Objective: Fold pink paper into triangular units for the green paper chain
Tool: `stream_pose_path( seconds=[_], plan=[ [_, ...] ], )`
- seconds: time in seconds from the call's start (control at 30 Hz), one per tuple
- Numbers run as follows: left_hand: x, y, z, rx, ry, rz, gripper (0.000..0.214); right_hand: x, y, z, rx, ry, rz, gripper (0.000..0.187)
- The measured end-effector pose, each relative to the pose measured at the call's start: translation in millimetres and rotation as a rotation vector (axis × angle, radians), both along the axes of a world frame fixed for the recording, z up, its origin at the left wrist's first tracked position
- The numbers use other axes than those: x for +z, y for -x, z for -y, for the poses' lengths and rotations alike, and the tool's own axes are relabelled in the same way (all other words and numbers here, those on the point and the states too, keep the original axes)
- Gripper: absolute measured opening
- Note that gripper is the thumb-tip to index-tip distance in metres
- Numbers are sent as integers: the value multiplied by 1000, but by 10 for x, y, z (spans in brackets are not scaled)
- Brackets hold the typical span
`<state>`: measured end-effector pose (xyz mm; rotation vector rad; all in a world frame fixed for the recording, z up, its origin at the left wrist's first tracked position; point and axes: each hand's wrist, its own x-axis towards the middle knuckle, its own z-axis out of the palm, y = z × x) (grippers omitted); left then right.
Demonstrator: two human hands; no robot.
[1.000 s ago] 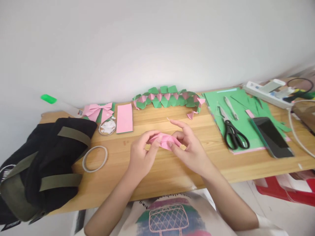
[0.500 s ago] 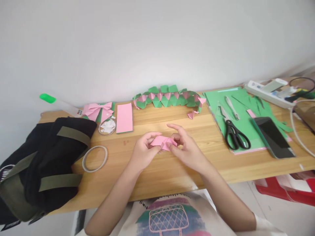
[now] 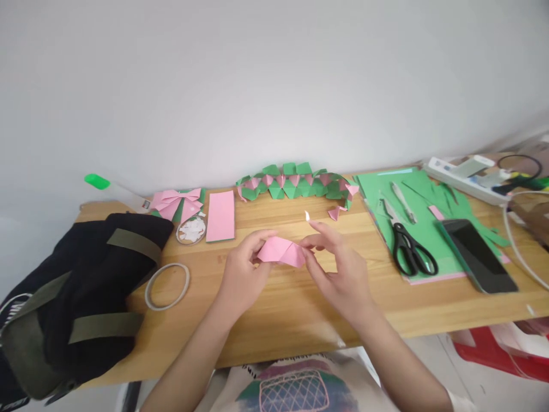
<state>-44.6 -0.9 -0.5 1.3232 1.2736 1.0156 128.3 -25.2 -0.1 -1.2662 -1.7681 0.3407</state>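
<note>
A small folded piece of pink paper is held up between my two hands above the table. My left hand is closed on its left end, thumb in front and fingers behind. At the right end, my right hand pinches the paper between thumb and a finger. The right index finger is raised, and a tiny white scrap shows at its tip. Farther back, against the wall, stands a green and pink folded-paper chain, with a small pink folded piece by its right end.
To the left are a black bag, a tape roll, a dish of white scraps, a pink paper bow and pink sheets. Scissors, a cutter, a phone and green paper lie to the right.
The pink paper has been turned so that a wider, flatter face shows. My right hand has shifted right to its end, and a white scrap now shows at the raised fingertip.
</note>
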Motion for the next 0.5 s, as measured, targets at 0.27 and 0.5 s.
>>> stream_pose_path(
  seconds=[0.27, 0.5],
  plan=[
    [73, 61, 15, -19, -81, -51, 36, 92, -70, 30, 231, 39, -182, 57],
    [327, 87, -61, -66, -219, -226, 40, 275, -133, -72, 347, 218, -256, 42]
  ],
)
